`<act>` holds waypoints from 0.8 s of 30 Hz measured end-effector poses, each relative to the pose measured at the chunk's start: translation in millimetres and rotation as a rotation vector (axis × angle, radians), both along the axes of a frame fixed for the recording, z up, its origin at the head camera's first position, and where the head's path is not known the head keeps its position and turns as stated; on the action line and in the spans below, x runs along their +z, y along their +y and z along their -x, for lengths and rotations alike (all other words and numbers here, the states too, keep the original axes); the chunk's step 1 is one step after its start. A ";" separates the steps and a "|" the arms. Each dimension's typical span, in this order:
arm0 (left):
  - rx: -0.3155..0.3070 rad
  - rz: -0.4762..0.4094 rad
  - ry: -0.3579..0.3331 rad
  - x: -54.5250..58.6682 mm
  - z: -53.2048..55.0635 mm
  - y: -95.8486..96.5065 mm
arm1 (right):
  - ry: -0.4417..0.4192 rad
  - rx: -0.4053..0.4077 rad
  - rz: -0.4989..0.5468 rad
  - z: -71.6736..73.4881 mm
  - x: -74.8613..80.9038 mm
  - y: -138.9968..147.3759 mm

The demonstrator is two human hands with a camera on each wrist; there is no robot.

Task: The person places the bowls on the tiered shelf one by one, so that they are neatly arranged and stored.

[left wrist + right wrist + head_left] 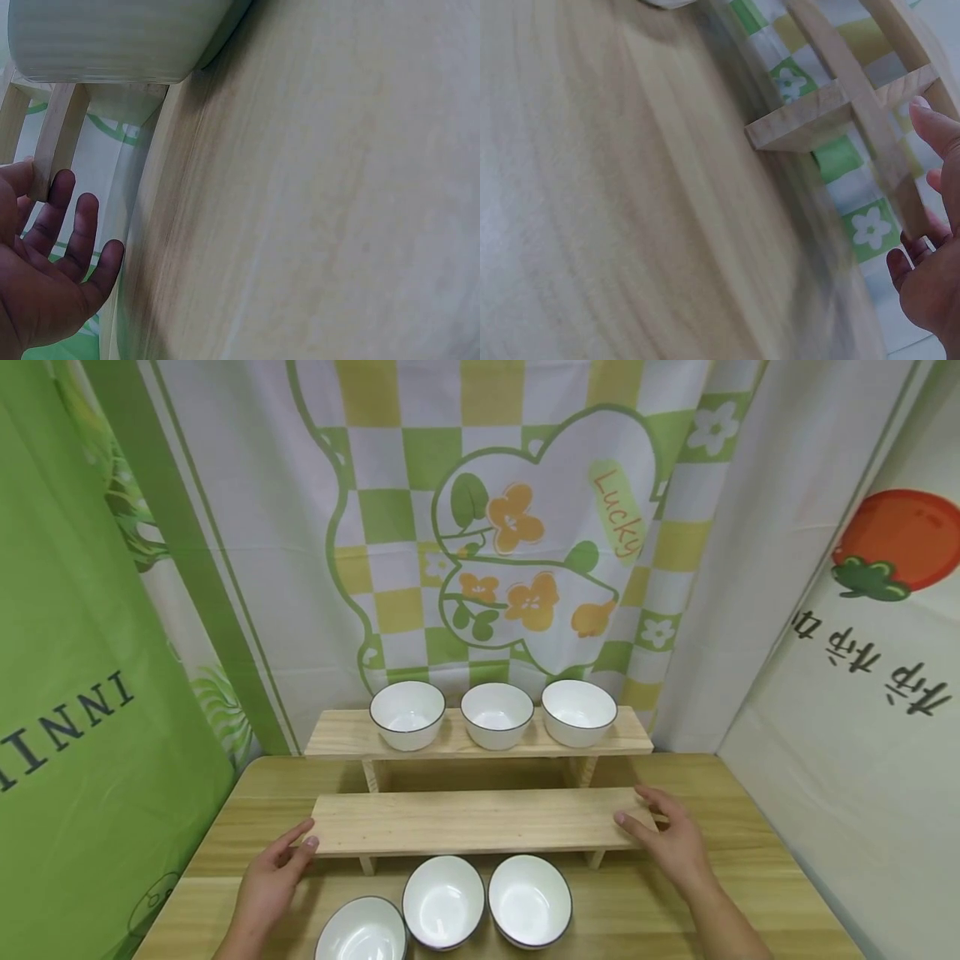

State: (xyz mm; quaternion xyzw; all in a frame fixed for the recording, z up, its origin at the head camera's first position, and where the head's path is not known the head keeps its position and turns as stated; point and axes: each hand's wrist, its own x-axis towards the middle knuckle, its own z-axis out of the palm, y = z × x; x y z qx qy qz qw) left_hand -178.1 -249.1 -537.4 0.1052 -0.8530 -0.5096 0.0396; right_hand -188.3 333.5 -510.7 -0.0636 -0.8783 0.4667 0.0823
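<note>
A low wooden shelf (480,821) with short legs stands across the table, in front of a taller wooden shelf (457,747). At its left end my left hand (268,881) pinches the board between thumb and fingers; in the left wrist view the remaining fingers (81,240) spread beside it. My right hand (675,843) grips the opposite end, its thumb over the top and fingers at the edge. White dark-rimmed bowls stand before the low shelf: a left bowl (363,935), a middle bowl (444,902) and a right bowl (530,900).
Three more white bowls, left (407,718), middle (497,718) and right (579,714), sit in a row on the taller shelf. Behind hangs a checkered curtain (382,518). A green cloth (90,635) flanks the wooden table (757,868) at left, a white cloth (847,760) at right.
</note>
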 end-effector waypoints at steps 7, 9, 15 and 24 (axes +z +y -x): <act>0.005 -0.011 -0.003 -1.0 0.3 -0.4 | -0.068 0.024 0.033 -3.6 -8.3 5.5; 0.007 -0.007 -0.003 -1.4 0.6 -0.6 | -0.096 0.037 0.019 -4.6 -9.6 6.9; 0.010 -0.010 -0.003 0.0 -0.2 -0.7 | -0.138 0.056 -0.022 -5.7 -12.4 8.6; -0.022 0.052 -0.005 2.6 -0.8 -3.0 | -0.155 0.068 0.042 -6.2 -19.0 9.0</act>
